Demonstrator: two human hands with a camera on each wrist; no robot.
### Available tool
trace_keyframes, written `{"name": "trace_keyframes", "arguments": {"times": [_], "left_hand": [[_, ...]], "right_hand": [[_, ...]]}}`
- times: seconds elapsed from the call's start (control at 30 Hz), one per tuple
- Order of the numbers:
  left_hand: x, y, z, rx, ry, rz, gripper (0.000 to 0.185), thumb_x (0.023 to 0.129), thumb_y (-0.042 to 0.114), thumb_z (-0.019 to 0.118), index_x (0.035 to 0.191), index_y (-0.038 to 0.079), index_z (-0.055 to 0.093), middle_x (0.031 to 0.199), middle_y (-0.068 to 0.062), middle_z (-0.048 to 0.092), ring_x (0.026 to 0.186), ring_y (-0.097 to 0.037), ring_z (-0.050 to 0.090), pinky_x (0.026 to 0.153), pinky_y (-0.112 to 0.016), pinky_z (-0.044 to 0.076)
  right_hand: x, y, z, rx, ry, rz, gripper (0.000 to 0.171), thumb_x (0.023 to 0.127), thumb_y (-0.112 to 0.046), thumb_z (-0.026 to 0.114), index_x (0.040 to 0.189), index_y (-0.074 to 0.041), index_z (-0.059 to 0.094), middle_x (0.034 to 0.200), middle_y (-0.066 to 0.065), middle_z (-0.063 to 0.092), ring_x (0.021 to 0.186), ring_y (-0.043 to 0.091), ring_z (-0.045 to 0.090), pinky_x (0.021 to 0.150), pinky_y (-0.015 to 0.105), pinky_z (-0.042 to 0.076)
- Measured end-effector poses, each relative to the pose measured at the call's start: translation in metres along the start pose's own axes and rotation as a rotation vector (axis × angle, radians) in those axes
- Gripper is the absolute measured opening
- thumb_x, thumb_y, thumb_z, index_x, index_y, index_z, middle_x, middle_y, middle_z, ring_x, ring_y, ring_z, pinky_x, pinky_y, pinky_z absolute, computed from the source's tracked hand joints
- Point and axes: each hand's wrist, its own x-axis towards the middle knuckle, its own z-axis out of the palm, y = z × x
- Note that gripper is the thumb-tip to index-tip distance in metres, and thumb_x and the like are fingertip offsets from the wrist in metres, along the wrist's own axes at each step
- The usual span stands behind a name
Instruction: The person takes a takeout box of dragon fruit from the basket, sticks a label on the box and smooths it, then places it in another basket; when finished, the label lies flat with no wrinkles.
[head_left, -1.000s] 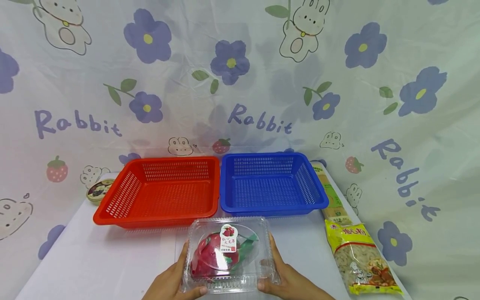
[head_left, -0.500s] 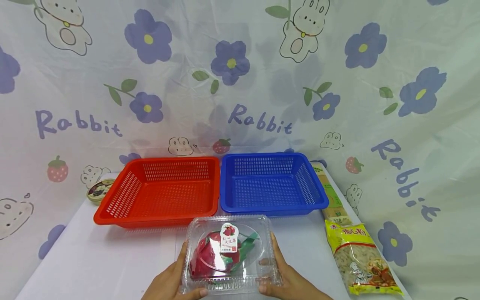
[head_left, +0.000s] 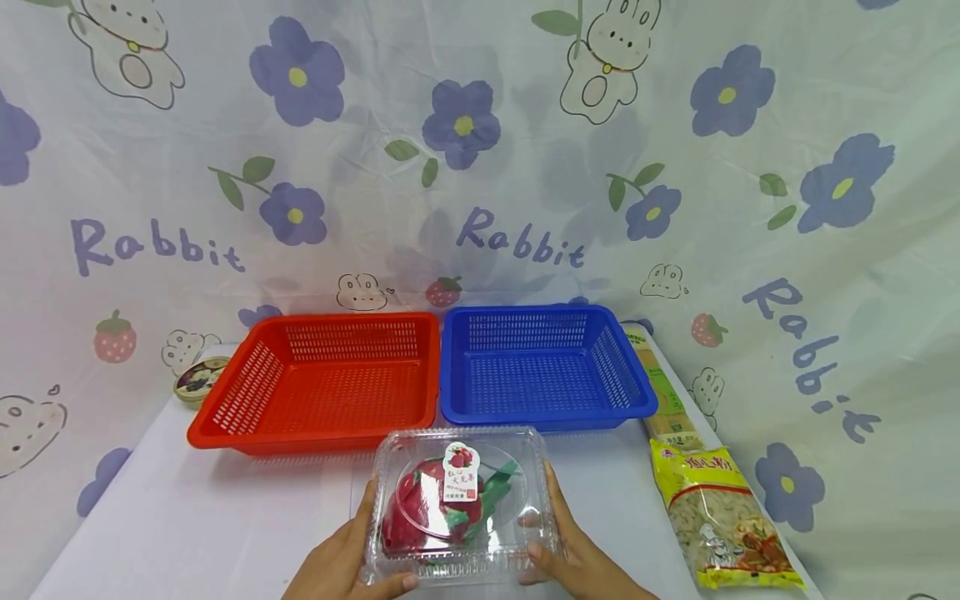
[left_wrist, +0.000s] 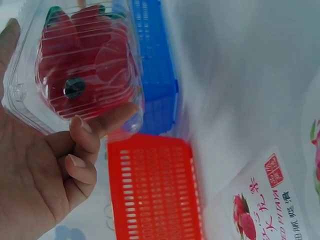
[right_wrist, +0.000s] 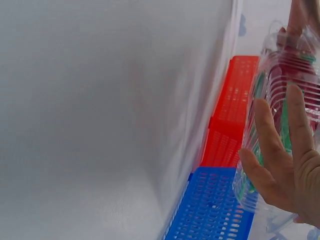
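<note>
Both hands grip a clear plastic clamshell box [head_left: 467,546] from its two sides, held at the near side of the table. Inside show a red dragon fruit [head_left: 412,508] and green leaf-like parts; a white label [head_left: 461,473] with a pitaya picture sits on the lid. My left hand [head_left: 337,557] has its thumb along the front left corner. In the left wrist view its index finger [left_wrist: 117,119] reaches along the underside. My right hand [head_left: 581,560] has its thumb at the front right corner, and the right wrist view shows its fingers [right_wrist: 270,135] spread against the ribbed base.
Beyond the box stand a red basket [head_left: 330,437] on the left and a blue basket [head_left: 547,421] on the right. A round tin [head_left: 197,382] lies far left. Along the right edge are a yellow bag [head_left: 720,517] and a green packet [head_left: 663,392].
The box has risen slightly in the head view, still between both hands. The right thumb has shifted up on the front corner. The baskets and packets stay put.
</note>
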Motion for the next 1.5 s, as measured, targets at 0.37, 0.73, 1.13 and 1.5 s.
{"name": "trace_keyframes", "arguments": {"times": [0.37,0.73,1.13,1.5], "left_hand": [[-0.001,0.006,-0.002,0.040,0.027,0.017,0.127,0.069,0.075,0.069,0.161,0.026,-0.005,0.137,-0.016,0.056,0.113,-0.039,0.063,0.088,-0.062,0.051],[-0.001,0.011,-0.006,0.023,0.005,0.030,0.128,0.070,0.071,0.071,0.159,0.029,-0.010,0.139,-0.017,0.055,0.114,-0.039,0.062,0.087,-0.062,0.052],[0.003,0.023,-0.011,0.048,0.016,0.017,0.128,0.069,0.075,0.069,0.157,0.035,-0.014,0.140,-0.011,0.055,0.118,-0.034,0.060,0.089,-0.060,0.052],[0.008,0.025,-0.015,0.069,0.007,0.008,0.128,0.069,0.078,0.067,0.159,0.030,-0.013,0.145,-0.010,0.051,0.123,-0.034,0.057,0.094,-0.060,0.050]], "right_hand": [[0.001,-0.012,0.002,0.050,0.063,-0.011,0.086,0.104,-0.021,0.046,0.153,-0.046,-0.020,0.148,0.039,0.012,0.122,0.037,0.051,0.084,0.057,0.055],[0.004,-0.014,-0.001,0.069,0.120,0.027,0.087,0.100,-0.027,0.047,0.155,-0.040,-0.020,0.150,0.038,0.008,0.117,0.033,0.056,0.083,0.055,0.056],[0.004,-0.025,-0.003,0.125,0.117,0.020,0.083,0.102,-0.026,0.041,0.154,-0.040,-0.023,0.143,0.035,0.021,0.110,0.028,0.061,0.087,0.050,0.056],[0.003,-0.033,-0.002,0.134,0.135,0.021,0.079,0.104,-0.025,0.038,0.154,-0.044,-0.020,0.151,0.036,0.011,0.112,0.027,0.061,0.089,0.048,0.056]]}}
